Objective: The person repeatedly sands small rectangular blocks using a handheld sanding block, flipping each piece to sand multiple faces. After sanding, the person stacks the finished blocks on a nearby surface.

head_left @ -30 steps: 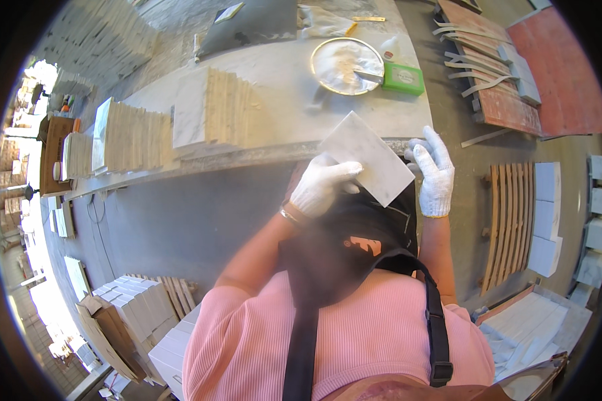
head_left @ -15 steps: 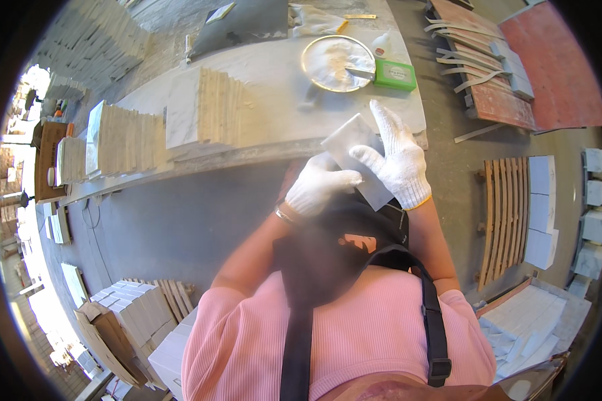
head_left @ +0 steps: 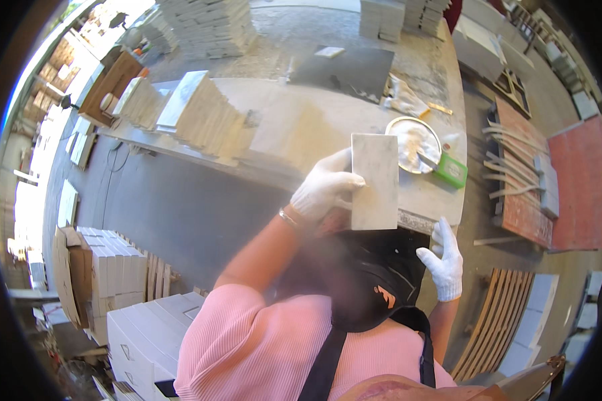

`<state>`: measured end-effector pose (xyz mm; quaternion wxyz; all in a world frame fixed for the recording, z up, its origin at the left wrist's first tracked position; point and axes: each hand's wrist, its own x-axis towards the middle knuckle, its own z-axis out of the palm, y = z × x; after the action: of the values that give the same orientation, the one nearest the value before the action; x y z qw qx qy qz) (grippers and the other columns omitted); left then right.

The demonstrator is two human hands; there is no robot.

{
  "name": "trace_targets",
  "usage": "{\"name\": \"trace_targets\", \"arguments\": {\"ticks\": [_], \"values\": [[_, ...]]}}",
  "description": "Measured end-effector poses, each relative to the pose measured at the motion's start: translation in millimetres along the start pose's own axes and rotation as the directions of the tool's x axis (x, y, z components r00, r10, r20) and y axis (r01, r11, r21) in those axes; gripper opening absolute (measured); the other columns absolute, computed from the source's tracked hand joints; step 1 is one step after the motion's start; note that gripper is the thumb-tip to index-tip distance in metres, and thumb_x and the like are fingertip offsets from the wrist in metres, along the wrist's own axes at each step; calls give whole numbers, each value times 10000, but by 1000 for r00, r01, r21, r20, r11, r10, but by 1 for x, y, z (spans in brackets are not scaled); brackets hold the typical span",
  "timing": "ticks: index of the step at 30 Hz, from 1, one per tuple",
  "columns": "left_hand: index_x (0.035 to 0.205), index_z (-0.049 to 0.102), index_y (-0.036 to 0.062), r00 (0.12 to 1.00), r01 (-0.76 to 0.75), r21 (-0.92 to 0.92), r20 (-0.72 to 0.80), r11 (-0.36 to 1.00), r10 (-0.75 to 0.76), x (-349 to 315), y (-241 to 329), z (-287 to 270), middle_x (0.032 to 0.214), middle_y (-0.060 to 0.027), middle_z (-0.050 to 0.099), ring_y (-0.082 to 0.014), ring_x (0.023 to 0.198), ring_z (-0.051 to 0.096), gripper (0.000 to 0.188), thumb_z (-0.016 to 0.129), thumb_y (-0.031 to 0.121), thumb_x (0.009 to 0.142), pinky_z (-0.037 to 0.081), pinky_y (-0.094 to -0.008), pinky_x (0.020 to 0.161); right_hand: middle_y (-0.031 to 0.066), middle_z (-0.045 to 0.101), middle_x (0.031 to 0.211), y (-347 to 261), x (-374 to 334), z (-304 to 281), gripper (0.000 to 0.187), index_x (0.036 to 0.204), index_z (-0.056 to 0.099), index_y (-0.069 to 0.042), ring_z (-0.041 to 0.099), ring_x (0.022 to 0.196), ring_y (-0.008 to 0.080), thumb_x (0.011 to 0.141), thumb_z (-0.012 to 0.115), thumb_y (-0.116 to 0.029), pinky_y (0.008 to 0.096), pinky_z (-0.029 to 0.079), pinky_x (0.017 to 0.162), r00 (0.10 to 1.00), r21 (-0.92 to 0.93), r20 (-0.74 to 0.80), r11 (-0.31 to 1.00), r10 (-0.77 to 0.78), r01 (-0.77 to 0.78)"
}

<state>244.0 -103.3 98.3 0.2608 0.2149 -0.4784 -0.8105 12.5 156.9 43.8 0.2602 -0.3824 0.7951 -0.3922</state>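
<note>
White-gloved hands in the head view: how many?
2. The left hand holds a white tile; the right hand is apart from it, lower and to the right in the picture. Any others may be hidden.

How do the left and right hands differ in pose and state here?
The left hand grips a pale tile near its edge; the right hand is open and holds nothing. The left hand has a bracelet at its wrist; none shows at the right hand's. Both are gloved in white.
</note>
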Motion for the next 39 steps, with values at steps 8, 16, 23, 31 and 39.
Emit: {"name": "trace_targets", "arguments": {"ticks": [8,16,23,31,39], "values": [[1428,585,-57,869,-201,406,-346,891,354,23,85,-113,1311,-104,685,-125,1112,636,565,693,136,907,512,-260,943,219,582,1462,12,13,17,903,1606,382,-71,611,1291,290,821,829,-50,357,518,995,996,118,94,993,-5,-6],[1399,631,22,861,226,923,-339,311,379,47,80,-162,1282,-187,709,-288,1118,696,629,695,383,888,536,-384,975,208,633,1405,14,17,24,880,1553,446,-26,635,1279,279,818,875,-251,381,526,1018,993,136,115,991,-32,16],[1580,378,47,939,274,961,-272,20,211,54,84,-123,1467,-307,533,-466,1222,624,1106,717,708,761,485,-485,1058,205,639,1396,14,18,32,887,1563,437,-36,658,1220,254,834,870,-294,357,530,985,989,154,129,987,-66,46],[1651,185,87,926,375,920,-366,-111,97,65,85,-93,1397,-379,535,-501,1178,638,1264,764,623,664,536,-518,980,186,635,1419,5,19,39,840,1535,483,-46,659,1225,251,848,845,-365,359,512,1030,980,141,187,989,-72,46],[1653,212,158,882,466,881,-454,-87,126,64,84,-88,1381,-316,558,-476,1175,645,1190,785,541,683,547,-533,946,199,573,1492,-99,85,45,750,1532,481,-35,583,1349,272,902,800,-288,379,469,1111,880,138,374,956,-291,257]]}}
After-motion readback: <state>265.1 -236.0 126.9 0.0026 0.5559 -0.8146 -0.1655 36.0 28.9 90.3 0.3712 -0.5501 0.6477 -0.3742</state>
